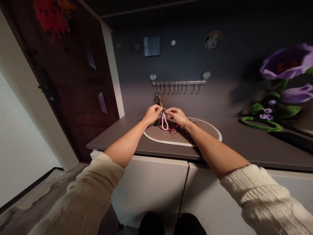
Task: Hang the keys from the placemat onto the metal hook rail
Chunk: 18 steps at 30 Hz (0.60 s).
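Between my two hands hangs a key ring with a pink loop strap (164, 123) and some keys, held above an oval mat. My left hand (153, 114) pinches the ring from the left side. From the right, the fingertips of my right hand (177, 116) close on the same ring. Just behind, another bunch with a brown fob (159, 100) dangles from the left end of a clear hook rail (179, 83). A red corded item (173, 130) lies on the mat (181, 142) below my right hand. Small details at my fingertips are hard to make out.
The mat lies on a dark countertop (117, 133) over white cabinet doors (151, 182). Purple artificial flowers (288, 65) stand at the right. A switch panel (152, 46) is on the wall, and a dark red door (80, 81) stands at the left.
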Each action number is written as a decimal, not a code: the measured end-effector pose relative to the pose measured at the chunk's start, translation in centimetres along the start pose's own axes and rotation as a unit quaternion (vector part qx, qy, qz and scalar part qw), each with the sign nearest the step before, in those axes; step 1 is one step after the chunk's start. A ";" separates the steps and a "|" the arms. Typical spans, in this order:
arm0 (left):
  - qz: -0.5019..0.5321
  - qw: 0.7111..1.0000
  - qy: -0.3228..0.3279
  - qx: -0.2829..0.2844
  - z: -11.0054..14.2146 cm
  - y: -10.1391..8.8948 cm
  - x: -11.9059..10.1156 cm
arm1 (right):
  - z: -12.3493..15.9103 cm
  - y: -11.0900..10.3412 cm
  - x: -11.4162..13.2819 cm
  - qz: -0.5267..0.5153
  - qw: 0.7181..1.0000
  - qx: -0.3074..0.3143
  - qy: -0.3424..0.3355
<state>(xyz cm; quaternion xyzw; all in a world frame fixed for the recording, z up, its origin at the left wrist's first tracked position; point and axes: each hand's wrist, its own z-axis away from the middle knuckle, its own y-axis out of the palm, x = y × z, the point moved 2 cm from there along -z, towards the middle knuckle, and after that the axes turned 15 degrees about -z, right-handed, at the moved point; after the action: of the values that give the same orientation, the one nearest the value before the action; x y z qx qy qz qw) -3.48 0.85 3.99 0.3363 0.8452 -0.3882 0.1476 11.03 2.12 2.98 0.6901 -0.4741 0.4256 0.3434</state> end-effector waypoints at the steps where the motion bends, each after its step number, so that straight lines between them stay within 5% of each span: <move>1: 0.007 1.000 0.001 0.002 0.0 0.0 0.0 | -0.1 0.0 -0.1 -0.004 1.000 0.003 -0.003; 18: 0.082 0.997 0.006 0.009 0.0 0.3 0.2 | -0.6 -0.6 -0.9 0.021 0.995 0.035 -0.089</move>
<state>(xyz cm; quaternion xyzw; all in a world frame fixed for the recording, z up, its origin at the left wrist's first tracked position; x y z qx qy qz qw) -3.46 1.08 3.76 0.4084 0.8120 -0.3805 0.1705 11.28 3.20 2.37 0.7269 -0.5020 0.3857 0.2661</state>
